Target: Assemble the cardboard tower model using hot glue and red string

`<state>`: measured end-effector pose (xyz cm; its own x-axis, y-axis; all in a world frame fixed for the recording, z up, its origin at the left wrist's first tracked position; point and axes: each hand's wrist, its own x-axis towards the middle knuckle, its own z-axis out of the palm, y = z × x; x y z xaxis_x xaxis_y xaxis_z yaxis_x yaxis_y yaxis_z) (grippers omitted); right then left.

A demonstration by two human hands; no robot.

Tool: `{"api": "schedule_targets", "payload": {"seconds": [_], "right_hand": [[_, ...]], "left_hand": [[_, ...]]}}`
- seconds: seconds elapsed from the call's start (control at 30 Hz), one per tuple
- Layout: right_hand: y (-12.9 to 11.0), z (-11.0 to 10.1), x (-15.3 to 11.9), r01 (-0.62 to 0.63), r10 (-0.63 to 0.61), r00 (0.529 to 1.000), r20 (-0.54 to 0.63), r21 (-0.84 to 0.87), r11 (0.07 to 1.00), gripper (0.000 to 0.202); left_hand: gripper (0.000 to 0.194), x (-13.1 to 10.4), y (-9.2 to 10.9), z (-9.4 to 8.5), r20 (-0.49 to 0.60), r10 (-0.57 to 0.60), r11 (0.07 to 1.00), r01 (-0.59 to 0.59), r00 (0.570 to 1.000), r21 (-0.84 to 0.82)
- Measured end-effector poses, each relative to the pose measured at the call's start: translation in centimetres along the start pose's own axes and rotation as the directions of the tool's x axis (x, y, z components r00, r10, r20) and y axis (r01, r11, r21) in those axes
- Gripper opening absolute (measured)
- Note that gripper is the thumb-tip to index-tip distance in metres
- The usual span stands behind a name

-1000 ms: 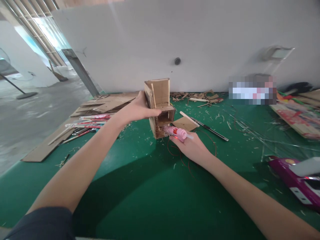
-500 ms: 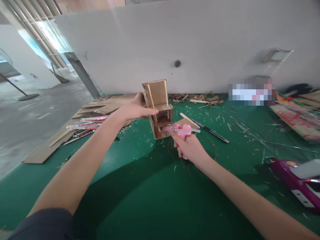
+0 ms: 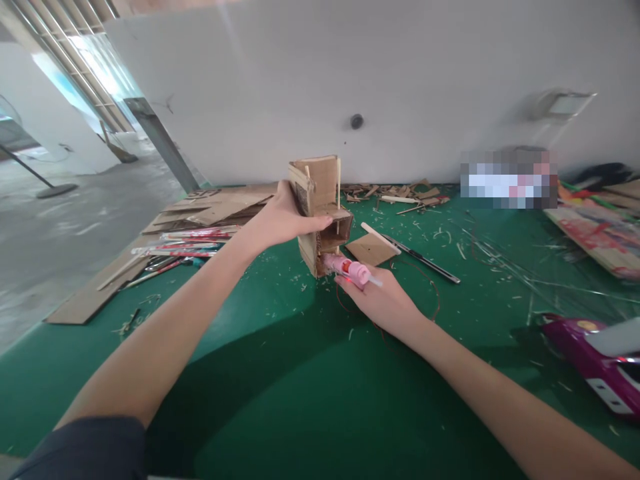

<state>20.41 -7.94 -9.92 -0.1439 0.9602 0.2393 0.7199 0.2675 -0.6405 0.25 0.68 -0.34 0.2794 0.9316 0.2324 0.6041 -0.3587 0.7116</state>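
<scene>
My left hand point(image 3: 290, 217) grips a small cardboard model point(image 3: 320, 181) by its left side, thumb across the front at mid-height. The model has an open-fronted upper part with thin wooden sticks and box-like compartments below. My right hand point(image 3: 383, 298) is wrapped round a pink hot glue gun point(image 3: 354, 270), with a clear glue stick poking out of its back. The gun's front end is inside the model's lowest compartment; its tip is hidden there. Behind my right hand a square piece of cardboard point(image 3: 371, 249) lies on the green table point(image 3: 280, 387).
A utility knife point(image 3: 425, 260) and a wooden stick point(image 3: 380, 238) lie right of the model. Cardboard sheets point(image 3: 75, 303) and packaged brushes point(image 3: 185, 245) are at the left. Cardboard scraps point(image 3: 370, 193) line the wall. A purple device point(image 3: 583, 353) stands at the right.
My left hand has turned the cardboard model slightly, showing more of its left side, and shifted it a little right. The glue gun has tilted, its back end now lower and pointing toward me.
</scene>
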Motion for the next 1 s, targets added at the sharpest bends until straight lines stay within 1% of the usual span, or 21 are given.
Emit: {"api": "schedule_targets", "payload": {"seconds": [0.27,0.4,0.53,0.67,0.73,0.83,0.93,1.0], "right_hand": [[-0.7,-0.5,-0.1,0.04,-0.022,0.997,0.078,-0.246,0.968,0.026],[-1.0,-0.6,-0.1,0.068,-0.022,0.992,0.128,-0.367,0.928,0.026],[-1.2,-0.6,0.0,0.09,-0.028,0.988,0.151,-0.421,0.903,0.025],[-0.9,-0.5,0.1,0.071,-0.016,0.99,0.142,-0.393,0.917,0.026],[-0.7,-0.4,0.2,0.039,0.003,0.992,0.124,-0.336,0.941,0.026],[-0.6,-0.5,0.0,0.01,0.011,0.996,0.088,-0.23,0.973,0.026],[-0.6,-0.7,-0.2,0.0,0.009,0.998,0.061,-0.149,0.989,0.026],[-0.4,-0.7,-0.3,0.008,-0.004,0.999,0.036,-0.103,0.995,0.026]], "left_hand": [[0.081,0.0,0.0,0.2,0.019,0.032,0.999,-0.031,0.999,-0.017],[0.085,-0.2,0.6,0.3,0.032,0.009,1.0,-0.008,0.999,-0.007],[0.085,-0.4,0.9,0.3,0.044,-0.001,1.0,0.001,0.999,0.013],[0.081,-0.4,0.9,0.3,0.041,0.019,1.0,-0.02,0.999,0.015],[0.079,-0.4,1.0,0.3,0.052,0.022,1.0,-0.022,0.998,0.004],[0.08,-0.5,1.0,0.2,0.063,-0.005,1.0,0.005,0.998,0.0],[0.081,-0.5,0.9,0.1,0.057,-0.012,1.0,0.012,0.998,0.013],[0.081,-0.5,0.7,0.1,0.059,0.004,1.0,-0.004,0.998,0.012]]}}
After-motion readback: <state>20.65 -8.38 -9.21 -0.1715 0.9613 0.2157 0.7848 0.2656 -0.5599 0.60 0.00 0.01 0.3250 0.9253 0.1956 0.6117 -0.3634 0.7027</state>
